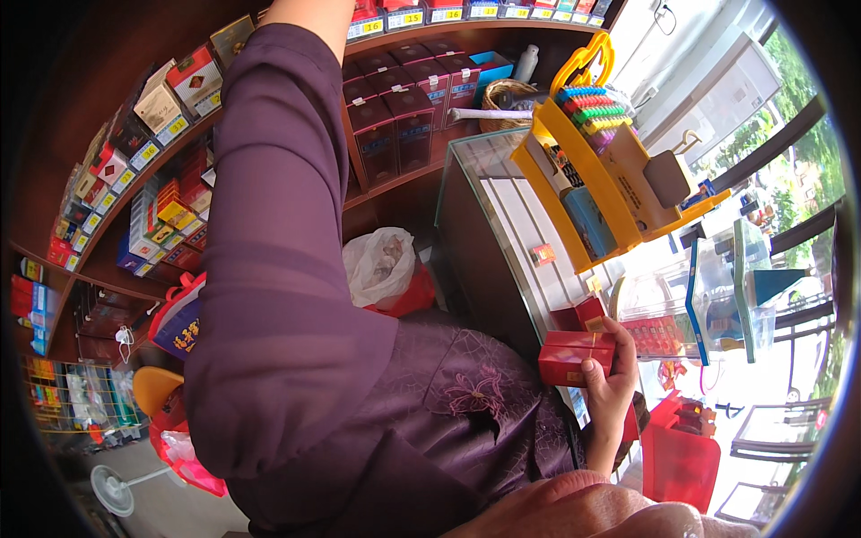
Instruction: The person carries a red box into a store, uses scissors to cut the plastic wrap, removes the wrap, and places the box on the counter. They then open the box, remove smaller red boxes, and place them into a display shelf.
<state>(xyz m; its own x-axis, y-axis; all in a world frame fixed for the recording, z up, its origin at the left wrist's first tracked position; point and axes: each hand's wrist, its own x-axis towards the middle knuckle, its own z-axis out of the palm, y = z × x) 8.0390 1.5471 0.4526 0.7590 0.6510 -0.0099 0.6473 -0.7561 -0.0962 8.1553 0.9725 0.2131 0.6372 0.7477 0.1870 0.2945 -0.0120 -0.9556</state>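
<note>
My right hand (611, 380) grips a small red cardboard box (568, 356) with a gold mark, thumb on the near side and fingers behind. The box is beside the glass-topped counter (471, 195), close to my purple embroidered garment (471, 403). A darker red box (572, 315) shows just behind it. My left arm, in a purple sleeve (276, 168), reaches up past the top edge of the view towards the shelf (437, 30). The left hand itself is out of view.
Shelves hold cigarette packs (192, 77) with price tags and dark cartons (397, 128). A yellow display stand (592, 181) and clear plastic boxes (723, 296) stand on the counter. A white plastic bag (380, 265) lies low beside it. At lower left stands a fan (113, 489).
</note>
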